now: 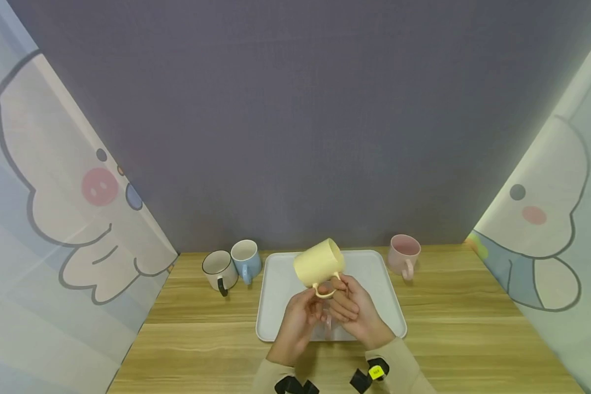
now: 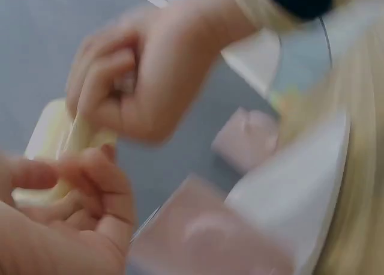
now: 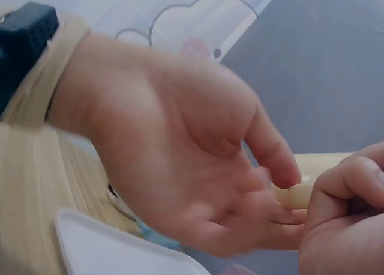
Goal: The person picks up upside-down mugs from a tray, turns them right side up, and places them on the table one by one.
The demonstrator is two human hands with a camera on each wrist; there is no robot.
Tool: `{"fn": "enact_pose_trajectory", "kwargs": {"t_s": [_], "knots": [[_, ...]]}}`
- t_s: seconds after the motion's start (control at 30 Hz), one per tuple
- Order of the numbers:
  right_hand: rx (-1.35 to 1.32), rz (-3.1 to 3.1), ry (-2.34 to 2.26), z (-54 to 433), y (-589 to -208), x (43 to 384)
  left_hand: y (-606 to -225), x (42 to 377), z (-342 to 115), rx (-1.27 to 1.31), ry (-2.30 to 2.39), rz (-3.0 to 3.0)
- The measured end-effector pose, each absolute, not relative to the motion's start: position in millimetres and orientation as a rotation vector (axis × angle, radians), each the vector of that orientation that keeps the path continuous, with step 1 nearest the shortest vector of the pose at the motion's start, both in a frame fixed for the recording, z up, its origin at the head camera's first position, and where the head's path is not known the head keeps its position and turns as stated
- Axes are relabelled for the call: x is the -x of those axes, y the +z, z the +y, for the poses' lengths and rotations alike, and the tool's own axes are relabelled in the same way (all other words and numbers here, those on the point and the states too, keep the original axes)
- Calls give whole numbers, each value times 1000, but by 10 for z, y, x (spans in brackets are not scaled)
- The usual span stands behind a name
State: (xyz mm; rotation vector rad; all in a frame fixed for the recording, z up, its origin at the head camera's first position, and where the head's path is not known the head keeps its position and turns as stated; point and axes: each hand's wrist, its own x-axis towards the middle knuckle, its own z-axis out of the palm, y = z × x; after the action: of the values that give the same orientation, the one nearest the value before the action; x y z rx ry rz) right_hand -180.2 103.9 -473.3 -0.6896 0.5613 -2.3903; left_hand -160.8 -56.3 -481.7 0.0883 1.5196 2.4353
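Observation:
A pale yellow mug (image 1: 319, 264) is held up over the white tray (image 1: 271, 323), lying sideways with its mouth tilted to the upper right and its handle toward the person. My left hand (image 1: 297, 323) pinches the handle from the left. From the right, my right hand (image 1: 358, 313) grips the same handle, thumb and fingers curled at it. Both hands come close together there, seen also in the right wrist view, where the left hand (image 3: 351, 212) covers part of the mug. Below them a pink mug (image 2: 207, 233) stands on the tray, mostly hidden by the hands in the head view.
Left of the tray stand a white mug (image 1: 219, 269) with a black handle and a light blue mug (image 1: 247, 260). Another pink mug (image 1: 404, 254) is at the tray's back right. A grey wall (image 1: 325, 137) rises behind the wooden table (image 1: 207, 339).

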Motion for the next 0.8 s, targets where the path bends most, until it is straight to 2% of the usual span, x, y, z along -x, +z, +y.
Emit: {"fn": "enact_pose_trajectory", "kwargs": {"t_s": [0.17,0.33,0.5,0.63,0.8], "knots": [[659,931,-2416,1221,-4700,1757,-4805,1659,-767,-158,2148,2086],[526,1310,-2411,1437,-4717,1712,-4850,1766,-1073,-67,1993,2605],[425,1504,-2429,1678,-4796,1656,-5051,1818,-1319,122,1370,3235],[378,1566,-2452,1883,-4841,1608,-5250,1848,-1441,274,962,3396],[278,1651,-2485,2116,-4897,1553,-5439,1904,-1600,306,791,3407]]}}
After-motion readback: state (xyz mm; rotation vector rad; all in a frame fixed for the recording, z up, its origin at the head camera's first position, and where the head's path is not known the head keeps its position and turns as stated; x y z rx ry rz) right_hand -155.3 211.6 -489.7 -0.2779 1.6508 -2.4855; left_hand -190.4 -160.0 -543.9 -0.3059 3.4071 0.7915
